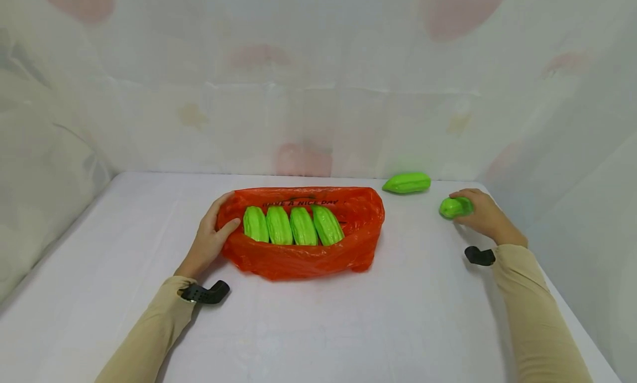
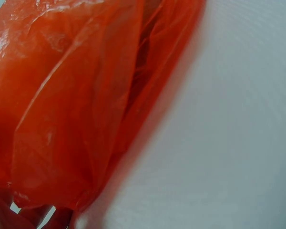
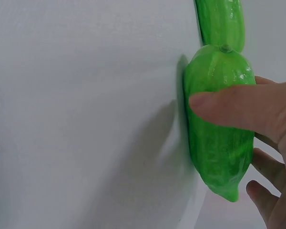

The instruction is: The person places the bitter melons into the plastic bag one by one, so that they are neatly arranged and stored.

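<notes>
A red plastic bag [image 1: 298, 261] lies with its mouth spread wide, and several green bitter melons [image 1: 280, 225] sit side by side in it. At its left end, my left hand [image 1: 211, 234] holds the rim, the thumb on the near side. The left wrist view shows mostly the bag's crinkled side [image 2: 71, 109]; little of that hand is visible there. On the right of the table, my right hand [image 1: 480, 213] grips another bitter melon [image 3: 219, 148], thumb across its top and fingers around the far side. The melon appears to touch the table.
One more bitter melon [image 1: 407, 183] lies near the table's back edge, between the bag and my right hand. A white cloth covers the table [image 1: 378, 316]. Pale curtains [image 1: 318, 112] with faint pink patches hang behind and at both sides.
</notes>
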A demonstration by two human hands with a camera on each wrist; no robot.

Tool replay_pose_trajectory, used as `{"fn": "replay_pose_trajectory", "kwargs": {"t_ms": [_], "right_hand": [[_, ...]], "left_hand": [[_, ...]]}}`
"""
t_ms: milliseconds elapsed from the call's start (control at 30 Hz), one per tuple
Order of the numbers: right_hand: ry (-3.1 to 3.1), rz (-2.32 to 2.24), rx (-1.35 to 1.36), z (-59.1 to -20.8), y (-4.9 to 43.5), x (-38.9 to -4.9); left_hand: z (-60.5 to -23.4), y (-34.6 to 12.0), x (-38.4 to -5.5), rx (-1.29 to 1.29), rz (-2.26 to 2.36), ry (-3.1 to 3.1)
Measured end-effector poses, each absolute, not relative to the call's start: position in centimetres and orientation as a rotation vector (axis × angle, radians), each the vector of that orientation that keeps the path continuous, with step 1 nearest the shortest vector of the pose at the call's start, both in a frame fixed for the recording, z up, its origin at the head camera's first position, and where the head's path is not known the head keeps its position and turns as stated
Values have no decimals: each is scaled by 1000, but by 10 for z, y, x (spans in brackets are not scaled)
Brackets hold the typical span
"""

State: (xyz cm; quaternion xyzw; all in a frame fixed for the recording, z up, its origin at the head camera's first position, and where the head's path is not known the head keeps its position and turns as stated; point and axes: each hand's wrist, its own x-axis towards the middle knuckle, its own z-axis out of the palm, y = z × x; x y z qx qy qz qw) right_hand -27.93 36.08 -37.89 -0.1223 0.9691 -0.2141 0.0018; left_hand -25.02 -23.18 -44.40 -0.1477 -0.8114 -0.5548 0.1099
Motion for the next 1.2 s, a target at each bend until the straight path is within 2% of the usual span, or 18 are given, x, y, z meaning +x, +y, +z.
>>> {"fn": "replay_pose_trajectory", "kwargs": {"t_ms": [467,1200], "right_hand": [[3036,-584,-276,-377,357,-279],[2998,-590,-308,-375,348,-280]], "left_hand": [[-444,-232,-250,-453,-1623,-2371],[-445,-232,-251,-436,-1640,-2380]]}}
